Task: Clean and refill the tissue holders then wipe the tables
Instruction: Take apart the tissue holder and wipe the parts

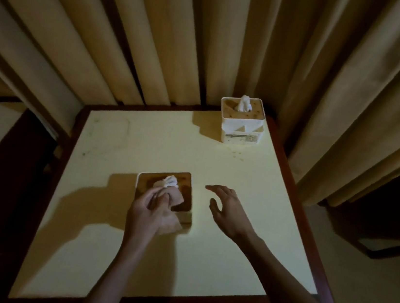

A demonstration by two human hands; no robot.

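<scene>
Near the front of the pale surface [129,256] sits one tissue holder [186,219] with a brown lid, and the left hand [150,211] is on top of it, fingers pinching the tissue [170,185] poking out of the slot. Right hand [229,211] hovers just beside it, fingers spread and relaxed, holding nothing. Second tissue holder [241,128] stands at the far right corner, right by the curtains [158,31], tissue sticking up.
</scene>
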